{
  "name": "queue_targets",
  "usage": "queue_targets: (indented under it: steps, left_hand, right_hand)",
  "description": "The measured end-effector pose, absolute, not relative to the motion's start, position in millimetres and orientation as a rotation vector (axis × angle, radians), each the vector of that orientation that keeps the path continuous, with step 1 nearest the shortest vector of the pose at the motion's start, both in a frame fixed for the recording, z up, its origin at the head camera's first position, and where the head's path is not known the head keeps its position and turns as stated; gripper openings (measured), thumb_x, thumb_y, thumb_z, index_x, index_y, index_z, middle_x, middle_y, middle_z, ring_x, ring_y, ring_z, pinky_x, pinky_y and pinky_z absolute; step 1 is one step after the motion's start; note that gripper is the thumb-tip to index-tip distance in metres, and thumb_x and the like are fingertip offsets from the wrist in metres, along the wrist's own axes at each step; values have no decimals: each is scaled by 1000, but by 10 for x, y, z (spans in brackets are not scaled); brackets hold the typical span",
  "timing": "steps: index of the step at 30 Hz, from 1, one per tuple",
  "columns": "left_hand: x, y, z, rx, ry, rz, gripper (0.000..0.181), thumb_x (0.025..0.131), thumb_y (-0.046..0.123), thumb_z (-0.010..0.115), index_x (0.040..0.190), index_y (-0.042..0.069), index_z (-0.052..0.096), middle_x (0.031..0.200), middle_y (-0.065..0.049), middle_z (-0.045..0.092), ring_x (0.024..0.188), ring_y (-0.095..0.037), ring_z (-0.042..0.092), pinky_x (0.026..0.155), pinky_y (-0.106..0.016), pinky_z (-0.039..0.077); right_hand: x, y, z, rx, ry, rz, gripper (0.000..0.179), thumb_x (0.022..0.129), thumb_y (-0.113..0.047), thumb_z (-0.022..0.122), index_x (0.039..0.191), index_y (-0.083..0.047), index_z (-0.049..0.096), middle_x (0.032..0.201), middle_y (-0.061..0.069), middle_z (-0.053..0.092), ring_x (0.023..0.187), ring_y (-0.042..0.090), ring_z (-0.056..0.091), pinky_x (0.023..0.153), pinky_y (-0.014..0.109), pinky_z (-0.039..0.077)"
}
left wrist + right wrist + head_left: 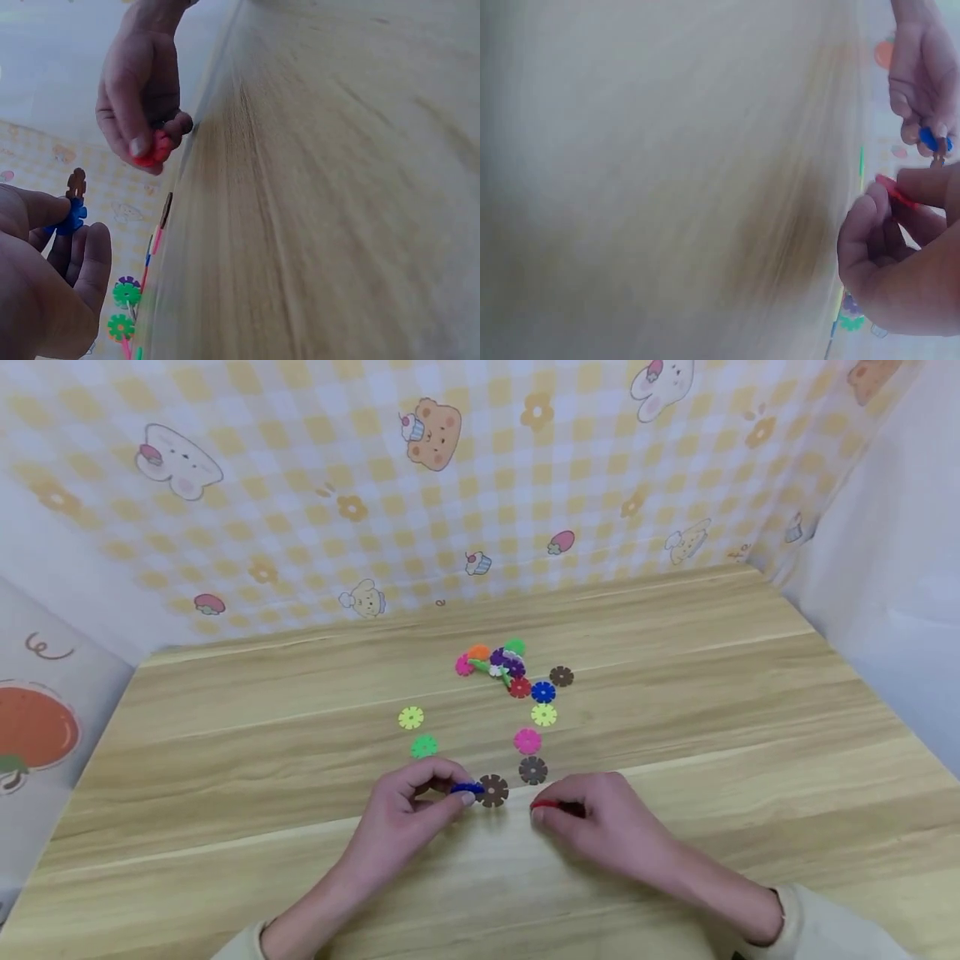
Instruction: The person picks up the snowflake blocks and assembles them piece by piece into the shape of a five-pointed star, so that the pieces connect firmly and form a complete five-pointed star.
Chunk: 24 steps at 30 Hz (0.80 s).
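Between thumb and fingers, my left hand (pixel 408 814) pinches a blue notched disc (pixel 467 788). A brown notched disc (pixel 492 791) is joined to that blue one, standing at an angle to it; both also show in the left wrist view, the blue disc (pixel 73 217) at the fingertips. My right hand (pixel 607 818) pinches a red notched disc (pixel 547 804), seen nearly edge-on in the head view. A short gap separates the red disc from the brown one. Part of the red disc is hidden by the fingers.
Loose discs lie on the wooden table (pixel 247 752): a dark brown one (pixel 533 770), a pink one (pixel 527 742), a yellow one (pixel 411 717) and a green one (pixel 424 746), among others. Farther back is a cluster of joined discs (pixel 498 660). A checked cloth (pixel 300 460) hangs behind.
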<state>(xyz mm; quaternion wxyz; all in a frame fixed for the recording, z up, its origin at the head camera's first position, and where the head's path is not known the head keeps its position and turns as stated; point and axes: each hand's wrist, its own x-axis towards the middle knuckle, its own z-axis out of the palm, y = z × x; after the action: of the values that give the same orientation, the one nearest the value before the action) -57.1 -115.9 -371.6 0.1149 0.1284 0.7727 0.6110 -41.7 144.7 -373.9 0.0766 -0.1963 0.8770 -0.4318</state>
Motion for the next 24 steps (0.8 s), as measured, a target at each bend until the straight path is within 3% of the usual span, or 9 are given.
queue_targets:
  steps: [5,11,16,24]
  left_hand:
    - [-576,-1122,-3736,412,2252,1771,10,94,10,73,104,12,74,102,-6,72,90,-17,65,68,-27,59]
    - [-549,-1078,-3741,440,2227,1801,11,93,7,73,104,9,74,104,-8,73,92,-15,68,69,-28,60]
    - [-539,-1043,-3731,439,2209,1807,11,93,7,73,104,9,74,104,-8,74,93,-15,70,69,-29,61]
    - [-517,-1013,-3718,400,2264,1775,11,94,8,73,104,13,75,104,-4,74,94,-16,68,71,-28,61]
  right_hand:
    - [-436,1506,-3642,-377,2530,-1455,11,97,-20,71,103,-16,79,87,-3,70,71,11,57,59,25,49]
    - [-488,1445,-3511,-104,2150,-1782,22,96,-19,72,108,0,68,97,12,72,84,23,66,73,29,59]
    - [-504,1390,-3459,-8,1962,-1898,29,96,-20,72,110,6,70,101,10,73,86,20,67,79,34,62]
    - [-485,1332,-3470,41,1913,-1918,26,99,-20,68,99,6,71,78,3,57,73,14,56,70,28,57]
